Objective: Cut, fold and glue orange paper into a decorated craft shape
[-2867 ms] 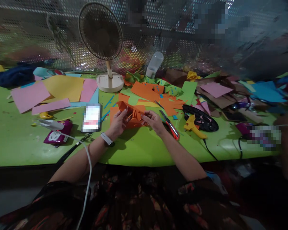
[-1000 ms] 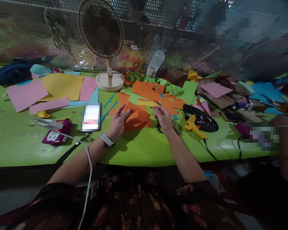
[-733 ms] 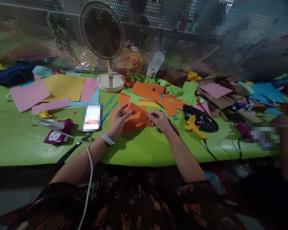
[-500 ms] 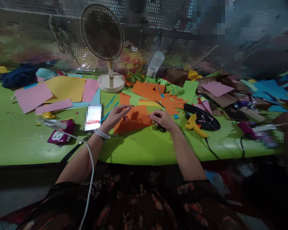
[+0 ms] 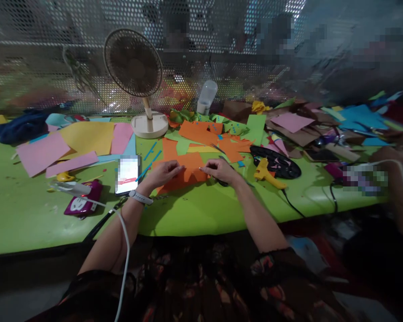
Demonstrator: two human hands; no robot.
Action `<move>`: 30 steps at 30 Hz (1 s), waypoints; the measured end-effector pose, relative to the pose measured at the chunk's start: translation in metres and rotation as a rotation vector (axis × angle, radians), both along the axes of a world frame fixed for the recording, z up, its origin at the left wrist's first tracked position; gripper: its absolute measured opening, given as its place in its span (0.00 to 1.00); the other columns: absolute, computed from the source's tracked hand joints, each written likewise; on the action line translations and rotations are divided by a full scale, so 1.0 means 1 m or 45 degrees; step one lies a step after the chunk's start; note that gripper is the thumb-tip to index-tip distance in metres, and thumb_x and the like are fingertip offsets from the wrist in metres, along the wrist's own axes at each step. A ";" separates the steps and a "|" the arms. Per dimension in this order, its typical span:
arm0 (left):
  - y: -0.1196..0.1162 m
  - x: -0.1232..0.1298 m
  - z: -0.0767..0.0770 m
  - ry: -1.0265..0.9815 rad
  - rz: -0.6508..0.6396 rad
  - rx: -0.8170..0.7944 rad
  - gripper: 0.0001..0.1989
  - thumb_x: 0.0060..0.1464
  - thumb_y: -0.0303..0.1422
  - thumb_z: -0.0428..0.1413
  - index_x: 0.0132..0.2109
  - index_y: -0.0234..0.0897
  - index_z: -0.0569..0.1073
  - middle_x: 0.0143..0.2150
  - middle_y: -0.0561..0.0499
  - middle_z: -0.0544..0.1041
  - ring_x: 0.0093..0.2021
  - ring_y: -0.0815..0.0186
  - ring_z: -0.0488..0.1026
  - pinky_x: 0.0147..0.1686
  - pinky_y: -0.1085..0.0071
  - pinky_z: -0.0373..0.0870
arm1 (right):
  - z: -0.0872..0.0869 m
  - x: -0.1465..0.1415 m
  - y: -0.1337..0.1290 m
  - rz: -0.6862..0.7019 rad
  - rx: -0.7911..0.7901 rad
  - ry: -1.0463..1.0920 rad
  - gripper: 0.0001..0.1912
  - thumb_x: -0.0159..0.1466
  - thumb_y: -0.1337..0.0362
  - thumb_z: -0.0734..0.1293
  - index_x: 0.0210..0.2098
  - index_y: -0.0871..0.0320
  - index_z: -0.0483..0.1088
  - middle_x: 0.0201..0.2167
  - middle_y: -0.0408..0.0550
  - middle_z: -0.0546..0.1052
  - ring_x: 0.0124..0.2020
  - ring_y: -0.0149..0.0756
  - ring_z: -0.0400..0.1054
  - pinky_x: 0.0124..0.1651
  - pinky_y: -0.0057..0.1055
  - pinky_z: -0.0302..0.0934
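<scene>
orange paper (image 5: 188, 177) lies flatter than before; left hand (image 5: 164, 173) and right hand (image 5: 220, 171) over it; cannot tell if grasping

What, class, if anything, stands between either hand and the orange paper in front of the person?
Nothing visible does: the left hand is at the left side of the orange paper, the right hand at its right edge. A dark item, partly hidden by the right hand, shows beside the paper, not in between.
</scene>
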State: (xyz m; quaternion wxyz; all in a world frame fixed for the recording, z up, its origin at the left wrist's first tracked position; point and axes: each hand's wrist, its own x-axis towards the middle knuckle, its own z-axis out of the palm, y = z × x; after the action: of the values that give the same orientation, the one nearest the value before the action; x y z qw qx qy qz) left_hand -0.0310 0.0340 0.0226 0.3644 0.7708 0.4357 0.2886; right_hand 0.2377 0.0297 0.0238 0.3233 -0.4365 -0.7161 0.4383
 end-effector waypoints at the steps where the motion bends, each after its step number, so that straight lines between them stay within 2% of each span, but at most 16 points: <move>1: 0.001 0.000 -0.001 0.053 0.014 0.037 0.19 0.61 0.48 0.54 0.29 0.40 0.72 0.24 0.52 0.73 0.25 0.67 0.67 0.27 0.71 0.59 | -0.002 0.000 0.001 0.004 0.019 -0.021 0.21 0.59 0.45 0.70 0.25 0.57 0.70 0.19 0.39 0.68 0.20 0.27 0.59 0.24 0.27 0.53; 8: 0.006 -0.003 -0.005 0.164 0.038 0.202 0.19 0.60 0.48 0.54 0.29 0.39 0.73 0.25 0.53 0.72 0.26 0.67 0.64 0.28 0.71 0.56 | -0.007 0.001 0.004 0.014 0.144 -0.137 0.21 0.62 0.46 0.68 0.25 0.57 0.69 0.19 0.39 0.68 0.23 0.29 0.58 0.28 0.28 0.51; 18: 0.003 -0.001 0.005 0.082 0.080 0.200 0.19 0.55 0.50 0.59 0.28 0.40 0.76 0.22 0.52 0.76 0.23 0.66 0.68 0.26 0.71 0.58 | -0.007 -0.001 0.004 -0.044 0.357 -0.257 0.21 0.62 0.47 0.67 0.25 0.57 0.70 0.20 0.40 0.68 0.24 0.30 0.58 0.29 0.28 0.52; 21: 0.004 -0.001 0.006 0.016 0.135 0.215 0.17 0.54 0.49 0.61 0.28 0.40 0.76 0.20 0.53 0.75 0.22 0.67 0.67 0.25 0.72 0.58 | -0.011 0.000 0.005 -0.102 0.477 -0.249 0.18 0.64 0.49 0.66 0.29 0.57 0.75 0.22 0.42 0.73 0.25 0.31 0.62 0.30 0.29 0.55; 23: 0.004 -0.001 0.005 -0.013 0.224 0.265 0.15 0.53 0.48 0.62 0.30 0.41 0.77 0.19 0.53 0.74 0.22 0.67 0.67 0.25 0.72 0.59 | -0.015 -0.001 0.006 -0.182 0.587 -0.202 0.16 0.65 0.50 0.66 0.33 0.55 0.78 0.27 0.45 0.78 0.28 0.35 0.68 0.34 0.32 0.61; 26: 0.002 0.002 0.003 -0.103 0.356 0.378 0.11 0.51 0.44 0.64 0.33 0.42 0.81 0.28 0.49 0.80 0.28 0.64 0.73 0.31 0.72 0.65 | -0.018 -0.005 0.005 -0.333 0.766 -0.146 0.16 0.66 0.52 0.64 0.40 0.52 0.80 0.37 0.50 0.82 0.38 0.42 0.75 0.45 0.37 0.67; 28: -0.001 0.007 0.002 -0.269 0.414 0.394 0.09 0.51 0.41 0.66 0.38 0.43 0.83 0.38 0.47 0.84 0.38 0.60 0.78 0.39 0.71 0.69 | -0.019 -0.007 0.003 -0.408 0.837 -0.160 0.18 0.67 0.53 0.64 0.47 0.53 0.80 0.41 0.53 0.82 0.41 0.45 0.76 0.48 0.41 0.68; 30: -0.005 0.014 0.001 -0.490 0.461 0.333 0.12 0.50 0.38 0.67 0.43 0.42 0.83 0.46 0.46 0.83 0.46 0.58 0.78 0.46 0.69 0.70 | -0.018 -0.010 0.000 -0.442 0.868 -0.174 0.21 0.67 0.53 0.63 0.53 0.56 0.77 0.43 0.56 0.82 0.43 0.47 0.76 0.50 0.44 0.68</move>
State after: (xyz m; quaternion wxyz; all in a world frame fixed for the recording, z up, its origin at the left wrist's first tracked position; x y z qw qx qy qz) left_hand -0.0172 0.0291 0.0237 0.2803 0.6521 0.4480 0.5436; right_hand 0.2279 0.0298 0.0062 0.4709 -0.4469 -0.7560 0.0839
